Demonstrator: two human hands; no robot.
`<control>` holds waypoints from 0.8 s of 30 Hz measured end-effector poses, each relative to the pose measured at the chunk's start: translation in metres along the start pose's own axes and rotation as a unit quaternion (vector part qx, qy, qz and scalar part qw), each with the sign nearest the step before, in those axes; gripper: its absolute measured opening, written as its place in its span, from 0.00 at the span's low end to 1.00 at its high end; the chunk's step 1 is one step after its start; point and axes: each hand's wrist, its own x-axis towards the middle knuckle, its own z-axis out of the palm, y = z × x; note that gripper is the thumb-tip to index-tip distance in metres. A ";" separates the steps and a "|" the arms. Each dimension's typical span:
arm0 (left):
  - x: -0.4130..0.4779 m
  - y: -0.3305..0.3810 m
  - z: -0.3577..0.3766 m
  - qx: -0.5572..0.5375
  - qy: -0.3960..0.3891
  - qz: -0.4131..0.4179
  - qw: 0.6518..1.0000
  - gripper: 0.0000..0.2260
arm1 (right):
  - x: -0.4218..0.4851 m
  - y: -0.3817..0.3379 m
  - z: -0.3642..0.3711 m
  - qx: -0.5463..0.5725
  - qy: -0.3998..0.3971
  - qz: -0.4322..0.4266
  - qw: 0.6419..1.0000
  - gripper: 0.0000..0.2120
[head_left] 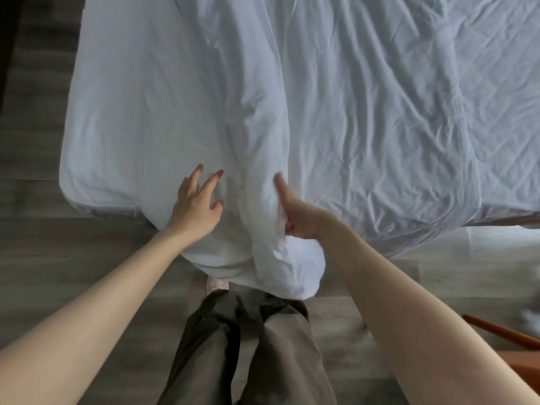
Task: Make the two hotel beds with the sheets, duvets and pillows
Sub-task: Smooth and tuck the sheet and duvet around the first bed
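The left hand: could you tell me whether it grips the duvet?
No, the left hand rests open with spread fingers on the duvet.

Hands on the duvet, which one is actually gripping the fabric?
The right hand grips a fold of the duvet, fingers curled round it; the left hand only rests flat on it with fingers spread.

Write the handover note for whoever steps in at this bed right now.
The left hand is open, fingers spread, resting on the crumpled white duvet. The right hand has its grip on a lengthwise fold of it, thumb straight.
The duvet lies bunched over the bed's middle and right, its end hanging off the foot toward the grey wooden floor.
Done: the smooth white sheet covers the mattress.
Left: spread and square the duvet, add pillows (none in view); the second bed's state cannot be judged.
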 end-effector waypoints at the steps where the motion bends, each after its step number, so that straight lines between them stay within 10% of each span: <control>1: 0.000 -0.001 -0.001 -0.002 0.001 0.001 1.000 0.26 | 0.000 -0.001 0.000 0.018 -0.006 0.006 1.000 0.37; 5: 0.001 -0.001 -0.004 -0.002 0.003 0.007 1.000 0.26 | -0.011 -0.005 0.009 0.054 0.060 -0.100 0.992 0.32; 9: -0.001 0.010 -0.007 -0.013 0.030 0.037 0.999 0.26 | -0.052 -0.013 0.031 -0.113 0.277 -0.303 0.905 0.13; 12: -0.003 0.022 -0.009 0.004 0.149 0.117 0.982 0.27 | -0.093 -0.021 0.054 -0.113 0.250 -0.388 0.880 0.15; 16: 0.002 0.025 -0.006 0.021 0.166 0.101 0.981 0.30 | -0.091 -0.005 0.031 0.011 0.226 -0.287 0.931 0.15; 21: 0.013 0.001 -0.001 0.105 0.012 -0.008 0.994 0.30 | -0.040 0.014 -0.062 -0.395 0.413 -0.086 0.816 0.18; 24: 0.017 -0.014 -0.001 0.056 0.019 -0.106 0.993 0.31 | -0.021 0.005 -0.059 -0.223 0.405 -0.103 0.881 0.15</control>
